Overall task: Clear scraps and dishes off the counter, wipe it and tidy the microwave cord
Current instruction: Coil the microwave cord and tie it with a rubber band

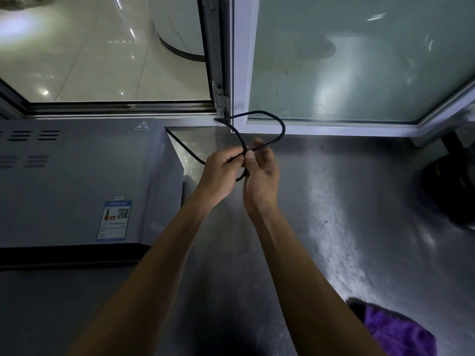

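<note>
Both hands meet at frame centre above the tabletop (334,227): I see my left hand (221,173) and right hand (262,176) pinching the black microwave cord (281,124), looped toward the window frame (241,73). Microwave (77,181) sits left; purple cloth (395,332) lower right.

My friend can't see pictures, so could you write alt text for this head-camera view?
Two bare hands, left hand and right hand, pinch a black cord into a loop above a steel counter. A grey microwave stands at left, a purple cloth lies at lower right.
</note>
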Tool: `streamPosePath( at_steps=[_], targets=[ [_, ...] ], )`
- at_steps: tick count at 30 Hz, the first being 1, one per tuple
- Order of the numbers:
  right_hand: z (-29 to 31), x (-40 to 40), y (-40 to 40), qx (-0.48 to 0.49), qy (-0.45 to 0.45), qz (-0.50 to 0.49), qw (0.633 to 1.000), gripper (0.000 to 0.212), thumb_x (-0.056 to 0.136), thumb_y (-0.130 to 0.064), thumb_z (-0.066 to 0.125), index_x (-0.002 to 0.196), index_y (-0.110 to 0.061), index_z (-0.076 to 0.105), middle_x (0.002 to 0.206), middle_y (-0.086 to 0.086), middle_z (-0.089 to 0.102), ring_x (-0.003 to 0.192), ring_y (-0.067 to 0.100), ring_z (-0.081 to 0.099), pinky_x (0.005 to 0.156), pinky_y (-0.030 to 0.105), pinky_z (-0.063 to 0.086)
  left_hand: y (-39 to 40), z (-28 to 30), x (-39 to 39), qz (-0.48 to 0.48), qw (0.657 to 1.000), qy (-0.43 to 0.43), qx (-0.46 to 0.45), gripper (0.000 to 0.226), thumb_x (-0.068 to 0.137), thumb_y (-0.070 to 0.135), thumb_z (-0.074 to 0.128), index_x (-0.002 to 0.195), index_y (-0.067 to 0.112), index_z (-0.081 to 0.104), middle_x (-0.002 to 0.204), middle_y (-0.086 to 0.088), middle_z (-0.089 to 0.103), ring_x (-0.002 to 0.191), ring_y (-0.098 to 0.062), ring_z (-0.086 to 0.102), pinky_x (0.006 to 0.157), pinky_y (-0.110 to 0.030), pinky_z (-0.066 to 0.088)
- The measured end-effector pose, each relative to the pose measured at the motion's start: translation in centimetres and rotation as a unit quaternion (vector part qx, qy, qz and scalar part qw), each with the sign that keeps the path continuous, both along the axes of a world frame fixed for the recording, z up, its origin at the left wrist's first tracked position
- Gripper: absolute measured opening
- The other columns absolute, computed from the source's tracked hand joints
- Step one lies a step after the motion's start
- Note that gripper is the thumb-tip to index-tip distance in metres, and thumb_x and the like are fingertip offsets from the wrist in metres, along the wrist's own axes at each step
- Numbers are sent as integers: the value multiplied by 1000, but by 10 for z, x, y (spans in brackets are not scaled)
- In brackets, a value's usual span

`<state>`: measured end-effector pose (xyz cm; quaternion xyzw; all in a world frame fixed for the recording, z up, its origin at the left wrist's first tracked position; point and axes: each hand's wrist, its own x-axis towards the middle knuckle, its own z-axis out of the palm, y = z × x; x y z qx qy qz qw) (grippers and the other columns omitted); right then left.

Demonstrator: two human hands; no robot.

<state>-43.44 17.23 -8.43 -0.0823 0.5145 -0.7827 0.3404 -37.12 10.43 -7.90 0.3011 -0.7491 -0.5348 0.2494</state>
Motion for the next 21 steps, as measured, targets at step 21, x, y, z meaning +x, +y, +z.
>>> streamPosePath(
  at_steps=[21],
  targets=[
    [15, -29, 22, 111, 114, 96, 983, 23, 104, -13, 48, 116, -10, 68, 98, 7, 72, 99, 16, 67, 89, 24, 52, -6, -6, 18, -2, 997, -52, -57, 10, 98, 22, 59, 93, 16, 66, 79, -10, 68, 74, -28, 66, 70, -48, 55]
  ],
)
